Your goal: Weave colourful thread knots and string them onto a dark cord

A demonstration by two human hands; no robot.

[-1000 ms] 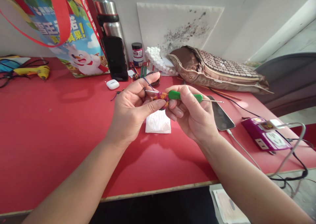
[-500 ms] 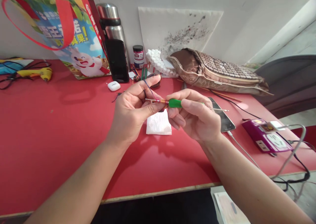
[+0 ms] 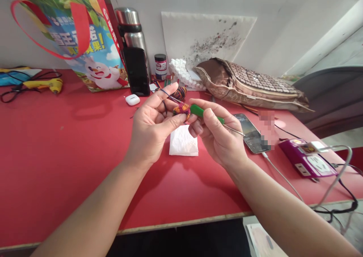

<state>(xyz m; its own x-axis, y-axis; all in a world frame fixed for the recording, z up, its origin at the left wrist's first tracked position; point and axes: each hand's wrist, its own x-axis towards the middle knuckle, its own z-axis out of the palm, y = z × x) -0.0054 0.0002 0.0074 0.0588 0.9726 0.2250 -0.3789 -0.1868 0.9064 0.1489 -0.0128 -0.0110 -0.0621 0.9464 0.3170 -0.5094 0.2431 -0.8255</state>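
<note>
A small crocheted piece in orange, purple and dark yarn is pinched between the thumb and fingers of my left hand. Dark yarn runs from it over my raised left index finger. My right hand grips a crochet hook by its green handle. One metal end of the hook meets the piece, its tip hard to make out; the other end sticks out past my right thumb. Below the hands lies a folded white tissue. Behind my left fingers sits a multicoloured yarn ball.
On the red table stand a printed bag, a steel flask, an upright black phone and a jar. At right are a brown pouch, a charging phone and a purple power strip.
The crocheted piece has turned and more of it shows above my left thumb. The hook's handle now tilts, its free end lower, and my right hand has shifted slightly left.
</note>
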